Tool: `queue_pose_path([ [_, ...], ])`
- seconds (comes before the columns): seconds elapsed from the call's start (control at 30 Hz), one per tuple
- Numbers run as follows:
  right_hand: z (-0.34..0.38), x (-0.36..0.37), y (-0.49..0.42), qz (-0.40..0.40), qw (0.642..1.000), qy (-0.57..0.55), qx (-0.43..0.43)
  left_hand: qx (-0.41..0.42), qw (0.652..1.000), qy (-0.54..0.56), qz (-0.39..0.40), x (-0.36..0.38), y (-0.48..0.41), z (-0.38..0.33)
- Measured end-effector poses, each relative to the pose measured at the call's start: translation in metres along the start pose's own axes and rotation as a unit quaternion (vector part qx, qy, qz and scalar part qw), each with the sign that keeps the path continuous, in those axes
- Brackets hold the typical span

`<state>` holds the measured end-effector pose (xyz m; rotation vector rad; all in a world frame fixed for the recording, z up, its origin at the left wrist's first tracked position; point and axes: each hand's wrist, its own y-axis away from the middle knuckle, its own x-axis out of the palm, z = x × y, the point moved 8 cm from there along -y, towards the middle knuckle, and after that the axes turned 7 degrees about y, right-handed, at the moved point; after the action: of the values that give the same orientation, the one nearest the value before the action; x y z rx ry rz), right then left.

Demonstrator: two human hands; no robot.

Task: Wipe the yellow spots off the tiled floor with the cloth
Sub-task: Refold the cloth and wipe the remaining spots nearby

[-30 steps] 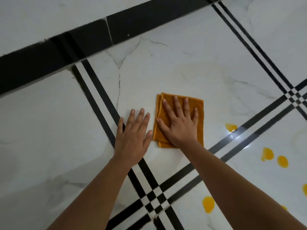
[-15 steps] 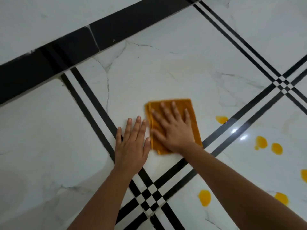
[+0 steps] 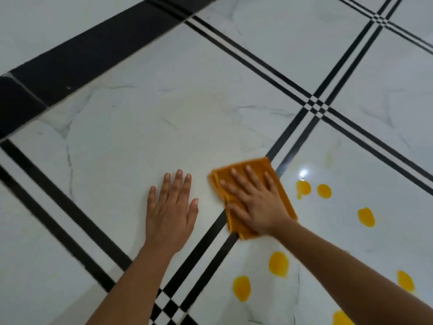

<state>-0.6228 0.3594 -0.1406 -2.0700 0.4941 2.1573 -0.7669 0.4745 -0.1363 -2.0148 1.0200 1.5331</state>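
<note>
Sliding right, the cloth (image 3: 253,195) now covers the black lines, near yellow spots (image 3: 303,188). Right hand (image 3: 254,202) presses it flat, fingers spread. Left hand (image 3: 169,213) lies open on the floor (image 3: 140,127).

Yellow spots (image 3: 278,264): seven, right of and below the right hand
Cloth (image 3: 243,170): one
Hands: two

Floor (image 3: 145,127): glossy white marble-look tile w/ faint grey veins, smooth; bright light glare just beyond right hand (image 3: 255,207). Black inlay stripes (image 3: 290,137) same polished finish. Cloth (image 3: 276,181) under right hand: orange woven fabric, matt, folded in layers, soft edges. Yellow spots (image 3: 278,263) nr right forearm look wet, opaque, slightly shiny.
</note>
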Motion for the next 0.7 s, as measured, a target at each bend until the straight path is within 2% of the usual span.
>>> queue_pose_path([
  [0.07,-0.039,-0.007,-0.041,0.005,0.992,-0.041,0.119,0.013,1.0,-0.005,-0.002,0.001,-0.008,-0.011],
  [0.13,-0.043,-0.012,-0.066,0.019,0.984,-0.061,0.168,0.009,1.0,0.0,-0.003,0.003,-0.014,-0.016],
  [0.17,-0.032,-0.012,-0.062,0.017,0.987,-0.059,0.15,0.004,1.0,0.003,0.001,0.006,-0.014,-0.016],
  [0.27,0.015,0.0,0.002,-0.003,0.998,-0.014,-0.054,0.009,1.0,-0.006,0.004,0.006,-0.011,-0.014],
  [0.33,0.004,0.005,0.024,-0.006,0.995,-0.007,-0.098,0.016,1.0,-0.009,0.003,0.005,-0.009,-0.01],
  [0.37,-0.012,0.005,0.011,-0.005,0.997,-0.001,-0.071,0.016,1.0,-0.009,0.001,0.005,-0.008,-0.008],
  [0.47,-0.044,-0.008,-0.057,0.02,0.991,-0.045,0.124,0.01,1.0,-0.012,-0.006,0.006,-0.01,-0.005],
  [0.5,-0.034,-0.009,-0.065,0.027,0.988,-0.054,0.143,0.009,1.0,-0.011,-0.003,0.008,-0.011,-0.004],
  [0.53,-0.015,-0.008,-0.062,0.026,0.99,-0.054,0.124,0.009,1.0,-0.01,0.003,0.01,-0.01,-0.004],
  [0.63,0.037,0.005,0.007,0.015,0.997,-0.007,-0.07,0.008,1.0,-0.01,0.012,0.006,-0.002,-0.001],
  [0.7,0.023,0.007,0.024,0.021,0.995,0.009,-0.094,0.003,1.0,-0.002,0.008,0.0,0.007,0.007],
])
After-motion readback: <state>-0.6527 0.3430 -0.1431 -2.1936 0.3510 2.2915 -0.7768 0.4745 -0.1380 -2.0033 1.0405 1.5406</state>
